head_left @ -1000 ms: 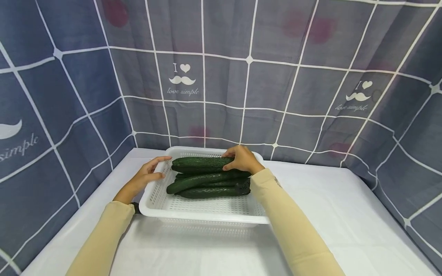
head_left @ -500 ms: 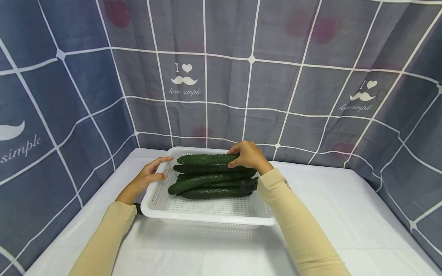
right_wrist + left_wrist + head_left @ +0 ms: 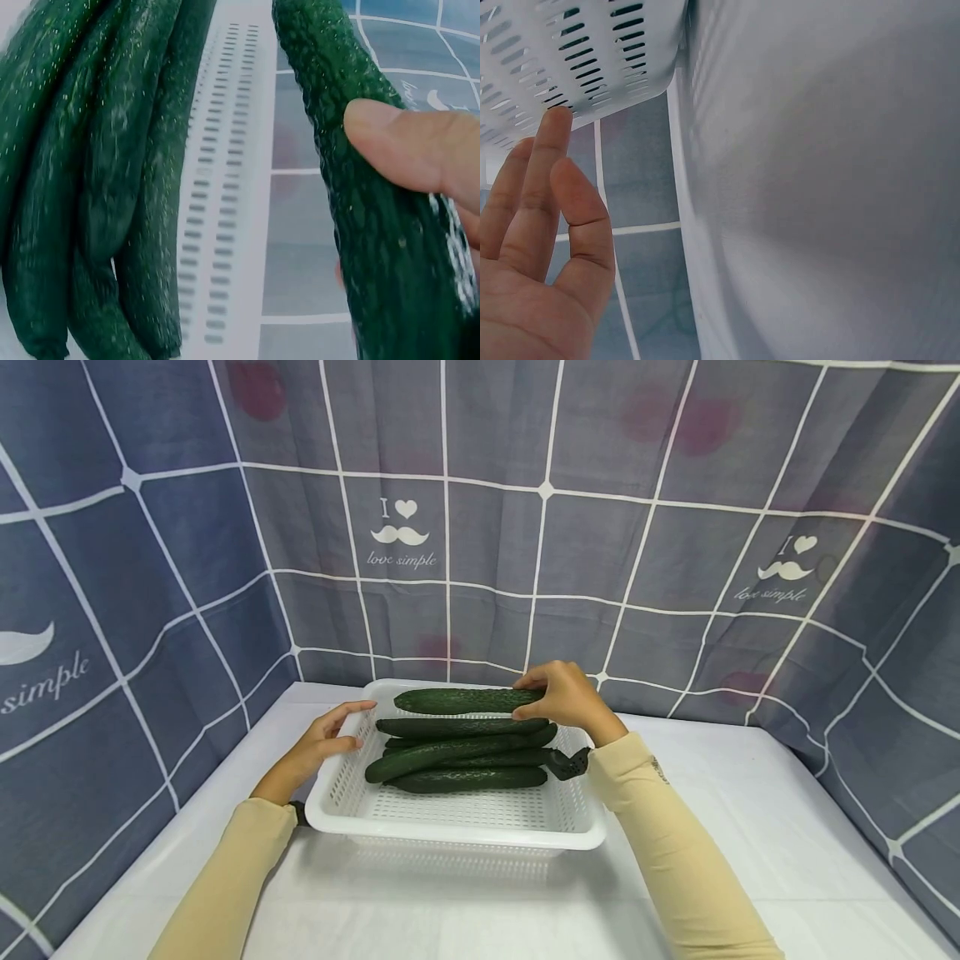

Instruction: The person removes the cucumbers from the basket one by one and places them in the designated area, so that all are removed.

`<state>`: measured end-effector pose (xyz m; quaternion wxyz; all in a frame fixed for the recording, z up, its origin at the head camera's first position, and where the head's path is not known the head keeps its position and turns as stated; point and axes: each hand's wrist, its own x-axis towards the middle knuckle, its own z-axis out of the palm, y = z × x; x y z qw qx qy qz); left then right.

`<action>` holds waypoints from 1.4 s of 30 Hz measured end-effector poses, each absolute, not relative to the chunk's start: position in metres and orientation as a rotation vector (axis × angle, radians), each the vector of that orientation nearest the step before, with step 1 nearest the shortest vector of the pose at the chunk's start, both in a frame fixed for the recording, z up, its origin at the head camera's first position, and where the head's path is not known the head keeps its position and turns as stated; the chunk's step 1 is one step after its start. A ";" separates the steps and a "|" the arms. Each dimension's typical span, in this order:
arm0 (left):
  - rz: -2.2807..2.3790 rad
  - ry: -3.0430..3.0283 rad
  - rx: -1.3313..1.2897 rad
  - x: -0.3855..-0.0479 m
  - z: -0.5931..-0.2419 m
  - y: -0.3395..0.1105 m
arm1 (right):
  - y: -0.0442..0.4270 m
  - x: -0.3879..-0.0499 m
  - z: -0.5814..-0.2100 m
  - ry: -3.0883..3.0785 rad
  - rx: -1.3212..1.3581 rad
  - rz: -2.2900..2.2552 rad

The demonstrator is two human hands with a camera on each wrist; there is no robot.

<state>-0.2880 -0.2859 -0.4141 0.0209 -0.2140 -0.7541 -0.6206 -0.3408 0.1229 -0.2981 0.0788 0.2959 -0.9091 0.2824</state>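
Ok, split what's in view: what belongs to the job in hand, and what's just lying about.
Belongs to the job, it seems:
held cucumber, in the right hand
white basket, left hand at one end
other cucumbers, inside it

Likely just surroundings:
grid-patterned curtain, behind
white tablecloth, underneath

A grey-blue curtain (image 3: 487, 627) hangs at the far side and continues along the left and the right side. White lines divide it into large squares, and a small white diamond (image 3: 546, 490) marks some crossings. On it are printed a white heart (image 3: 406, 509), a moustache (image 3: 400, 535) and the words "love simple" (image 3: 401, 559); this print repeats at the right. Reddish round spots (image 3: 257, 390) appear also. In front, a white cloth (image 3: 750, 827) covers the table, with faint creases.
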 end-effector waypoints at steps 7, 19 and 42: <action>-1.902 -2.357 -0.663 -0.288 -0.415 -0.286 | 0.141 -0.334 -0.299 -2.669 0.891 0.822; -1.832 -2.385 -0.633 -0.286 -0.413 -0.286 | 0.168 -0.324 -0.300 -2.572 0.924 0.901; -1.859 -2.320 -0.741 -0.291 -0.416 -0.288 | 0.227 -0.308 -0.314 -2.527 0.822 0.781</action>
